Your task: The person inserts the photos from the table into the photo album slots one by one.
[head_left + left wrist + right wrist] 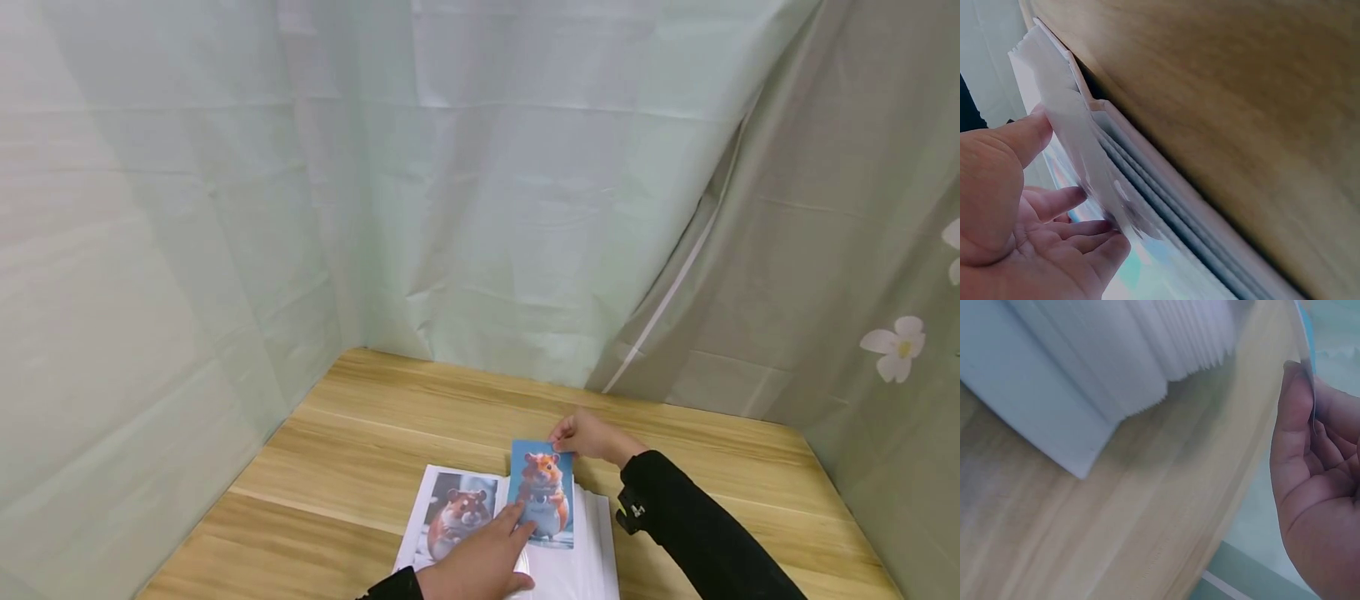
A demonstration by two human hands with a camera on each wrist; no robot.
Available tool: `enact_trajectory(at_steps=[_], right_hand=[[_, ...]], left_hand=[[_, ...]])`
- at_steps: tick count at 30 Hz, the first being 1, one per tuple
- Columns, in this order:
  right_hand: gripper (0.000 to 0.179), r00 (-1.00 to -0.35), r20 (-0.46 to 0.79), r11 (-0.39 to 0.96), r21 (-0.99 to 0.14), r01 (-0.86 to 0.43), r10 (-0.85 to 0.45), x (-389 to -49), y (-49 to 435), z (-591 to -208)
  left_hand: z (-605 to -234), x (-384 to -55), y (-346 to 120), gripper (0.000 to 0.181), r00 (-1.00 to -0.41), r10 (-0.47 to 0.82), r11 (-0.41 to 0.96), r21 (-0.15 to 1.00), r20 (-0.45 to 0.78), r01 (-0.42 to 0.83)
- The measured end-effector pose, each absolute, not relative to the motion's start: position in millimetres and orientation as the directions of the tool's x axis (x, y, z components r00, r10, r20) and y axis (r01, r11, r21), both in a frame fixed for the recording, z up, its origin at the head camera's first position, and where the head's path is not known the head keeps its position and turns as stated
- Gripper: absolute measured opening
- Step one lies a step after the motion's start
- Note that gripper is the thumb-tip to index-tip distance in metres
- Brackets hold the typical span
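An open photo album [592, 542] lies at the table's near edge. A hamster picture shows on its left page [459, 512]. Over the right page is a blue card [546, 487] with an orange hamster printed on it. My right hand [588, 435] pinches the card's top right corner between thumb and fingers; the right wrist view shows the thin edge of the card [1309, 350] in that pinch. My left hand [480, 557] rests on the album's middle, its extended fingers touching the card's lower left. In the left wrist view, the left hand [1041, 250] touches the clear page sleeves [1069, 106].
A wooden table [330, 467] carries the album. Pale curtains [510, 208] hang along its back and left side, and a grey-green curtain with white flowers [892, 346] hangs at the right. The album's many page edges [1191, 337] fan out in the right wrist view.
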State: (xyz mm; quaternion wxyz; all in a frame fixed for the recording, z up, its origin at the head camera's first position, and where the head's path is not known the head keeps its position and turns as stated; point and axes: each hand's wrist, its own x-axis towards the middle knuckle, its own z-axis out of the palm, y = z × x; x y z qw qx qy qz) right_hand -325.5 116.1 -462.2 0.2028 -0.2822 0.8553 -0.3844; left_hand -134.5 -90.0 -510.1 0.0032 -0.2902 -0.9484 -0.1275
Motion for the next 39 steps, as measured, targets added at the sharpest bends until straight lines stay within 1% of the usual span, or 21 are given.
enact_trajectory(at_steps=[3,7,16,20,24,27,30,33,39], right_hand=[[0.009,-0.751,-0.135,0.522,-0.795,-0.307,-0.647,-321.7,117.2,-464.3],[0.009,-0.746,-0.158,0.522,-0.805,-0.282,-0.647,-315.5,116.3,-467.0],[0.008,-0.726,-0.174,0.526,-0.799,-0.29,-0.665,-313.0,113.0,-466.3],[0.008,-0.714,-0.132,0.536,-0.755,-0.377,-0.687,-313.6,112.0,-466.2],[0.008,-0.716,-0.037,0.548,-0.671,-0.499,-0.697,-312.4,106.9,-467.7],[0.009,-0.708,0.018,0.557,-0.604,-0.57,-0.706,-312.0,99.7,-469.3],[0.014,-0.683,0.055,0.55,-0.549,-0.63,-0.728,-312.5,93.0,-471.4],[0.018,-0.669,0.065,0.547,-0.52,-0.656,-0.74,-313.0,87.8,-473.2],[0.019,-0.675,0.039,0.564,-0.515,-0.645,-0.737,-310.1,84.6,-472.9]], left_hand=[[-510.1,-134.3,-90.9,0.07,-0.832,0.548,0.8,0.236,0.085,0.552],[-508.6,-133.5,-92.6,0.071,-0.838,0.542,0.805,0.248,0.061,0.539],[-503.6,-132.0,-95.4,0.069,-0.828,0.555,0.796,0.24,0.076,0.555],[-502.7,-131.8,-95.4,0.07,-0.815,0.573,0.785,0.23,0.086,0.576],[-501.9,-131.9,-94.7,0.073,-0.802,0.593,0.772,0.227,0.078,0.593],[-500.7,-131.9,-93.9,0.077,-0.797,0.602,0.763,0.255,0.054,0.594],[-499.6,-131.7,-93.5,0.077,-0.792,0.609,0.754,0.281,0.04,0.594],[-498.9,-131.4,-93.5,0.077,-0.787,0.615,0.749,0.279,0.042,0.601],[-501.5,-133.5,-93.8,0.075,-0.758,0.649,0.727,0.242,0.063,0.643]])
